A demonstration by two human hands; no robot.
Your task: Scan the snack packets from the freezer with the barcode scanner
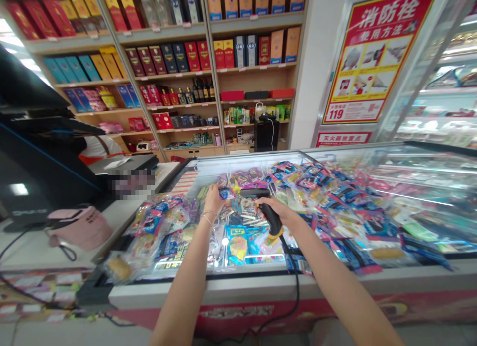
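Note:
My right hand [278, 209] is closed round the handle of a black and yellow barcode scanner [271, 220]. Its head points left, toward a small blue and purple snack packet [227, 193]. That packet is pinched in my left hand [213, 199], a short gap away from the scanner. Both hands are over a chest freezer [231, 289] with a glass top. Many packaged snacks [328, 187] lie heaped on the right, and a smaller pile of packets [160, 221] lies on the left. Blue and yellow packs [237, 244] show below my hands.
On the left, a counter [122, 212] carries a dark checkout machine [40, 172] and a pink bag [80, 227]. The scanner's black cable [297, 286] hangs over the freezer's front edge. Behind stand shelves [171, 75] of boxes and bottles. A red poster [380, 57] hangs at right.

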